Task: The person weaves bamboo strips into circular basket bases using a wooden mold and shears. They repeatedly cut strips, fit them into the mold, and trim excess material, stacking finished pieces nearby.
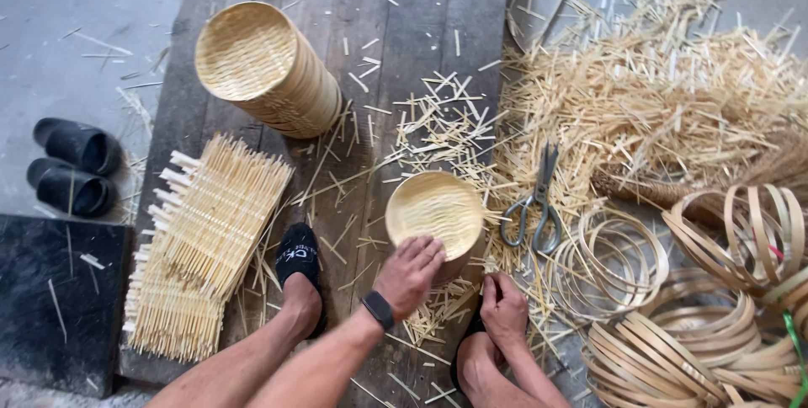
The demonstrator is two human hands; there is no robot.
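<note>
**Hands at the small basket, mid-board**

At the near middle of the dark board (337,4), a small round woven basket (435,211) sits with its flat woven face up. Left hand (410,273) lies on its near rim, fingers curled loosely over the edge, gripping the rim; a dark watch (379,309) is on that wrist. Right hand (503,307) is lower, just right of the basket, fingers bent inward near the basket's base; whether they pinch anything cannot be told. Both hands sit between the person's two feet; the left foot wears a black sock (298,255).

Just right of the basket: scissors (534,206), blades pointing away, lying on loose strips and close to the basket's right edge. Beyond them a large heap of cut strips (656,80) covers the floor to the right.

Right and near right: thin hoops (610,261) lying flat, then stacked wide bands (673,357) and a bundle of bands (757,231) on edge. This side is crowded up to the right hand.

Left of the foot: a pile of woven mats (206,240) with ragged stick ends, reaching the board's left edge. Farther off, a tall stack of baskets (269,67) tilts leftward.

Open board lies between the tall stack and the small basket, with only scattered sticks. Off the board at left: two black slippers (71,168) and a dark slab (59,298).
</note>
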